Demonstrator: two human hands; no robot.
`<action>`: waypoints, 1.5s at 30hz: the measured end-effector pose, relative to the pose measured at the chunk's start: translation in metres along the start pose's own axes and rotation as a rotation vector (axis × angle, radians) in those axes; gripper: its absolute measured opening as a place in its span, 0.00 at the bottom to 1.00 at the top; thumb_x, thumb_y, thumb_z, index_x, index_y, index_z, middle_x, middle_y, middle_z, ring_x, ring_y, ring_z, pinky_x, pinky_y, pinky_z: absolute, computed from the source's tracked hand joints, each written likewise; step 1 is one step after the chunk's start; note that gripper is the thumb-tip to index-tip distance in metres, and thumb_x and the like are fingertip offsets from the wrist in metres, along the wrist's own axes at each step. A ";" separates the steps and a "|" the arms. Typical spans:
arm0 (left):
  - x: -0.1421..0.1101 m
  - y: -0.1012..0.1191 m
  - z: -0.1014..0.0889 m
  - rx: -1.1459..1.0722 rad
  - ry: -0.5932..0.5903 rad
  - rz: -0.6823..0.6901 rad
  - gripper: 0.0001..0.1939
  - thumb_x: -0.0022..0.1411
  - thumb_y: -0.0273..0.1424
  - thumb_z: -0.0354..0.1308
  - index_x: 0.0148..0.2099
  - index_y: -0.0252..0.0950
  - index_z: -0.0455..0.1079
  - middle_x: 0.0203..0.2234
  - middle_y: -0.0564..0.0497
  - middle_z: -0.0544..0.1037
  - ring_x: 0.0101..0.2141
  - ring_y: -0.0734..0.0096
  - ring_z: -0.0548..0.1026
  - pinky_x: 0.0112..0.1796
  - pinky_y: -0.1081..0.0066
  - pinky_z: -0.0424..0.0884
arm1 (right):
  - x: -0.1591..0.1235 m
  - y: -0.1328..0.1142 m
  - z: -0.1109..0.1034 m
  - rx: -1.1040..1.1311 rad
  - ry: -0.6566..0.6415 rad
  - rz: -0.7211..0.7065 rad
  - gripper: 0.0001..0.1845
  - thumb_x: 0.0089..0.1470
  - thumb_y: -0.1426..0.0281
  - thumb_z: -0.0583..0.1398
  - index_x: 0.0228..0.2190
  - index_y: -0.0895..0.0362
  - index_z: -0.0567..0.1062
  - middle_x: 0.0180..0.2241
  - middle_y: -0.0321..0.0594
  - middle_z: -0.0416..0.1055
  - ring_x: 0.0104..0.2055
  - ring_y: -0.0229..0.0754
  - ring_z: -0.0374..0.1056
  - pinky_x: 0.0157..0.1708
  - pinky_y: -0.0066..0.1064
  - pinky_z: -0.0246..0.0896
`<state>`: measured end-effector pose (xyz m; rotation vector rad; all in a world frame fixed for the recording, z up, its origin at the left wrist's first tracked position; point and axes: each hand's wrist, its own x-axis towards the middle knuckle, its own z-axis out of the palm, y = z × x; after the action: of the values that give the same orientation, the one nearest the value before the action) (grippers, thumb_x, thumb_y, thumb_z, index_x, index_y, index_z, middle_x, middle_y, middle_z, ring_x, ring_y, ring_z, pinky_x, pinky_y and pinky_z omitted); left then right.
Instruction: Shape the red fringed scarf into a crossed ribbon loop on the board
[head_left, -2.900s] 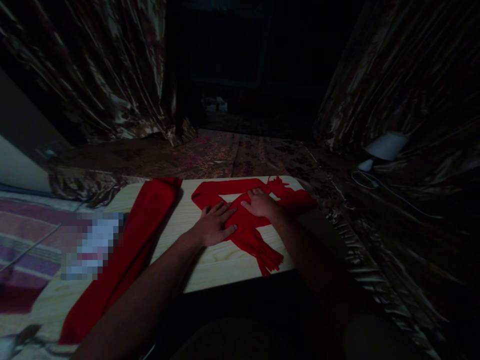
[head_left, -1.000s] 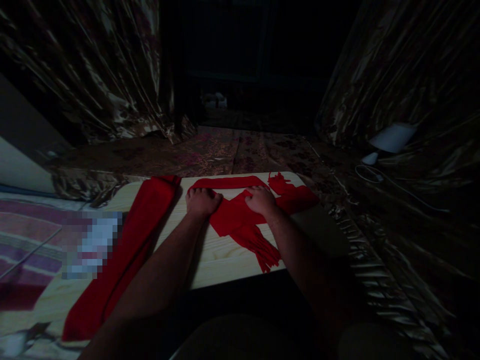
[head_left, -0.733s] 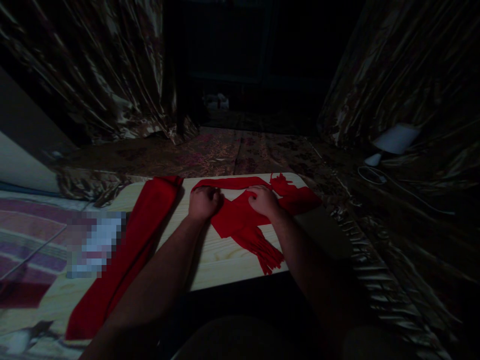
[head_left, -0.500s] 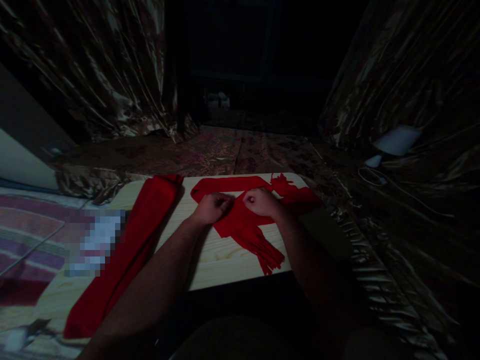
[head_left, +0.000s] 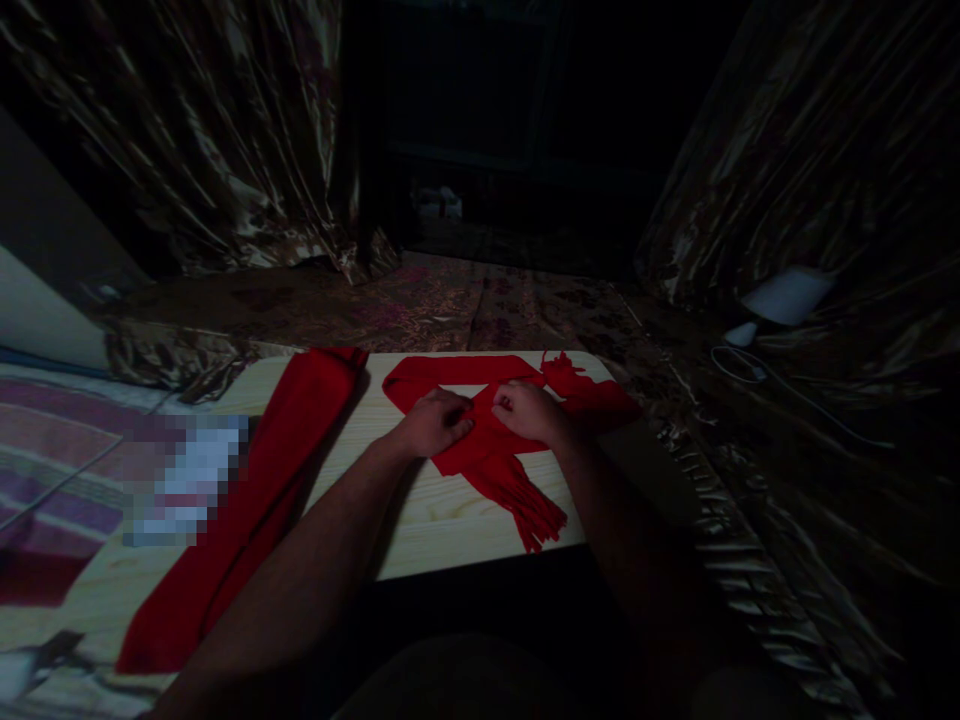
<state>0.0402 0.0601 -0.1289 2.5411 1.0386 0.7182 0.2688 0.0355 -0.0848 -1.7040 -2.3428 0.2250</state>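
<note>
A red fringed scarf (head_left: pixel 491 455) is looped and crossed over itself on a pale wooden table. My left hand (head_left: pixel 436 422) rests on the left side of the crossing, thumb and fingers parted, with the red cloth beneath. On the right side of that crossing, my right hand (head_left: pixel 523 410) has its fingers curled closed at the cloth; the exact grip is too dark to make out. One fringe points toward me and another lies at the far right. A long folded red cloth (head_left: pixel 247 500) lies left of my left forearm, which overlaps its lower part.
The wooden table (head_left: pixel 420 530) has a rounded far corner. Left of it are a striped cloth (head_left: pixel 60 440) and a blurred-out item (head_left: pixel 195 480). A small white lamp (head_left: pixel 791 295) with a cord stands at the right. Patterned curtains (head_left: pixel 247 150) hang behind in dim light.
My left hand's fingers have loosened from a tight curl and parted. My right hand has shifted slightly, its fingers still curled. The scarf lies nearly the same.
</note>
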 end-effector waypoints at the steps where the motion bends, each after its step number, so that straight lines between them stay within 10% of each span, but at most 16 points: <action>1: 0.000 0.000 0.000 0.000 -0.001 -0.003 0.21 0.64 0.42 0.54 0.53 0.36 0.75 0.49 0.43 0.80 0.50 0.58 0.76 0.55 0.60 0.69 | -0.001 0.000 -0.001 -0.034 0.031 0.007 0.09 0.58 0.67 0.59 0.36 0.55 0.80 0.40 0.42 0.79 0.42 0.42 0.72 0.41 0.28 0.61; 8: 0.000 0.006 -0.003 0.021 -0.005 0.008 0.18 0.63 0.40 0.55 0.51 0.39 0.75 0.49 0.44 0.80 0.51 0.58 0.75 0.56 0.58 0.67 | -0.001 0.009 -0.006 -0.043 -0.096 0.083 0.12 0.59 0.64 0.58 0.35 0.53 0.82 0.37 0.39 0.81 0.38 0.42 0.74 0.40 0.29 0.63; 14: 0.001 0.009 -0.004 0.071 -0.019 -0.007 0.19 0.64 0.42 0.54 0.51 0.38 0.75 0.48 0.44 0.79 0.50 0.57 0.75 0.56 0.58 0.66 | -0.001 0.010 0.001 -0.098 -0.015 -0.015 0.24 0.62 0.62 0.56 0.55 0.58 0.75 0.58 0.47 0.72 0.60 0.47 0.66 0.58 0.33 0.58; 19: 0.000 0.010 -0.003 0.085 -0.035 -0.039 0.20 0.64 0.44 0.53 0.51 0.39 0.73 0.49 0.44 0.78 0.51 0.56 0.73 0.55 0.56 0.65 | 0.002 0.005 0.004 -0.264 -0.095 0.193 0.29 0.63 0.52 0.53 0.49 0.63 0.78 0.50 0.58 0.76 0.52 0.55 0.72 0.52 0.41 0.63; 27: -0.001 0.005 -0.002 0.207 0.032 -0.248 0.32 0.64 0.52 0.52 0.59 0.32 0.67 0.51 0.37 0.75 0.53 0.50 0.71 0.54 0.57 0.66 | 0.013 0.012 0.023 -0.202 -0.009 -0.018 0.33 0.66 0.58 0.51 0.61 0.69 0.67 0.64 0.56 0.62 0.68 0.49 0.54 0.66 0.35 0.46; 39: 0.001 0.000 0.003 0.392 -0.086 -0.501 0.45 0.65 0.59 0.41 0.72 0.31 0.54 0.68 0.33 0.59 0.68 0.38 0.52 0.64 0.47 0.48 | 0.014 0.010 0.026 -0.231 -0.055 0.294 0.50 0.58 0.39 0.48 0.64 0.66 0.62 0.64 0.66 0.59 0.66 0.64 0.54 0.63 0.49 0.45; 45: 0.003 -0.001 0.002 0.466 -0.040 -0.635 0.49 0.61 0.62 0.41 0.67 0.27 0.61 0.63 0.28 0.64 0.63 0.34 0.59 0.62 0.47 0.50 | 0.008 0.009 0.031 -0.223 -0.040 0.330 0.51 0.56 0.37 0.48 0.66 0.62 0.61 0.65 0.63 0.58 0.67 0.66 0.52 0.64 0.50 0.41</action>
<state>0.0424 0.0625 -0.1301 2.3047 2.0492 0.2628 0.2665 0.0460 -0.1161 -2.2104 -2.1681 0.0541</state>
